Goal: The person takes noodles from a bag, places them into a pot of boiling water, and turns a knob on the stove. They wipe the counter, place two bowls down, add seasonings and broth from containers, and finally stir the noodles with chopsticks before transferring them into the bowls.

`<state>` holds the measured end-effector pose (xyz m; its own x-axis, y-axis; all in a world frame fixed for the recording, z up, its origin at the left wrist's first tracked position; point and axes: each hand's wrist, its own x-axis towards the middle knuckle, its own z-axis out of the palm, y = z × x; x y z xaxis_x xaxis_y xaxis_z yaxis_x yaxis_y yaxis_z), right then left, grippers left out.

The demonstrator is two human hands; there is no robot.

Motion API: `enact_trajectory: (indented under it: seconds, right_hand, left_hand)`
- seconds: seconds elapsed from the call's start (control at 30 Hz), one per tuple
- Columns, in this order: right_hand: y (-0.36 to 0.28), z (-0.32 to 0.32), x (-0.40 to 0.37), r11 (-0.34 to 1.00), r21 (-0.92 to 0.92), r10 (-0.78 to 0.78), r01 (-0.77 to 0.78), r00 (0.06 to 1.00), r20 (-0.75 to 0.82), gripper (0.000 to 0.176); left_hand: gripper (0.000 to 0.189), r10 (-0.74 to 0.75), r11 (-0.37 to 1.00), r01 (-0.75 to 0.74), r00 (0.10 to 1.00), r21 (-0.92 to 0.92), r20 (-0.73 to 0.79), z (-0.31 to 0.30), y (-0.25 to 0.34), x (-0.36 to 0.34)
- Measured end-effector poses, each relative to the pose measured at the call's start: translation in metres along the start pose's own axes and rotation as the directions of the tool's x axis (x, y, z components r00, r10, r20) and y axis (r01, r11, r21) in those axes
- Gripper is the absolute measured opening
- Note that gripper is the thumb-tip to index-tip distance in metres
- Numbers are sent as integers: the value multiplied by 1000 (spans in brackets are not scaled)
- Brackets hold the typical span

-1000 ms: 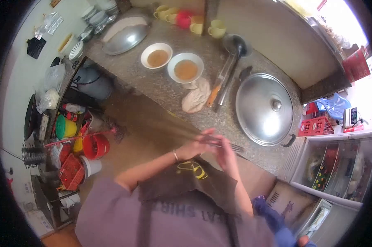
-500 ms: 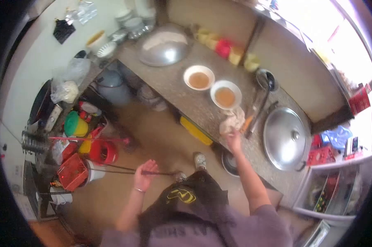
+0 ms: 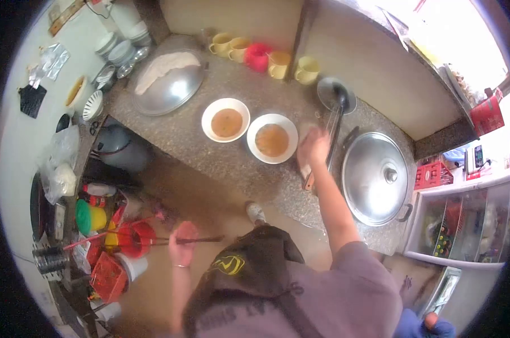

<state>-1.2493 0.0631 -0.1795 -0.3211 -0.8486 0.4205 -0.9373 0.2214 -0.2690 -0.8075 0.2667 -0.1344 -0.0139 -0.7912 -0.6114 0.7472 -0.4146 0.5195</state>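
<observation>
My right hand (image 3: 314, 147) is over the stone counter, closed on a pale cloth (image 3: 305, 169) that it mostly hides; motion blurs the fingers. Just left of it stands a white bowl (image 3: 292, 135) of brownish liquid, and a second such bowl (image 3: 205, 127) is farther left. By my right hand lie an orange-brown handle (image 3: 309, 181) and a long-handled ladle (image 3: 339, 107), its dark bowl resting in a round metal dish. Low over the floor, my left hand (image 3: 185, 239) grips a pair of long dark chopsticks (image 3: 210, 239).
A large lidded pan (image 3: 375, 194) sits right on the counter (image 3: 176, 129). Dough-like stuff lies on a metal dome (image 3: 179, 93) at the back left. Yellow mugs (image 3: 307, 70) and a red one (image 3: 258, 58) line the wall. Red baskets (image 3: 109, 277) stand left; a blue sleeve (image 3: 421, 327) shows lower right.
My right hand has moved away from me along the counter with the cloth, to the right of the nearer bowl. My left hand still has the chopsticks. The view has shifted right.
</observation>
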Motion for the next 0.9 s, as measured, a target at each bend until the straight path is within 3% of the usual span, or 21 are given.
enact_trajectory:
  seconds: [0.07,0.1,0.17,0.2,0.27,0.33,0.4,0.47,0.53,0.57,0.67,0.73,0.8,0.87,0.9]
  right_hand:
    - [4,-4,44,978,192,94,-80,994,-62,20]
    - [18,18,60,978,191,95,-84,994,-53,20]
    - [48,75,83,988,-32,-148,150,988,52,25]
    - [47,79,95,987,-31,-154,156,986,63,25]
    - [36,69,114,977,131,166,-170,985,36,31]
    - [31,67,111,980,110,148,-167,977,156,36]
    - [28,76,98,975,1,-222,222,974,32,39]
    - [33,87,87,970,23,-244,243,963,111,45]
    - [33,91,79,976,-174,172,-127,946,275,56]
    - [22,77,85,971,-168,222,-171,903,368,65]
    - [33,111,87,932,-265,329,-248,884,331,66]
    - [33,110,83,904,-404,323,-142,847,423,61]
    - [26,99,68,921,-382,169,-81,964,205,56]
    - [16,79,50,930,-356,186,-88,949,253,48]
    - [18,76,43,926,-374,204,-44,894,400,46]
  left_hand:
    - [39,38,998,-38,999,54,7,17,9,19]
    - [39,47,994,-51,998,101,47,20,10,29]
    - [39,38,994,-41,999,101,36,34,11,41]
    - [39,36,994,-39,999,99,33,41,10,46]
    - [39,28,995,-29,1000,93,5,52,10,49]
    - [38,17,995,-14,1000,103,-25,51,10,48]
    - [38,31,994,-23,997,110,-66,46,8,51]
    - [38,13,993,-5,997,115,-72,48,12,51]
    - [38,-8,992,19,996,128,-86,39,15,50]
    - [38,-4,991,17,995,130,-101,33,17,52]
    - [39,-16,985,36,993,171,-119,23,26,53]
    - [40,-22,978,45,993,203,-114,26,31,57]
    - [40,-13,969,24,999,246,-48,26,41,59]
    - [38,-42,967,47,999,249,-26,19,52,65]
    - [37,-63,969,62,998,238,-4,17,56,68]
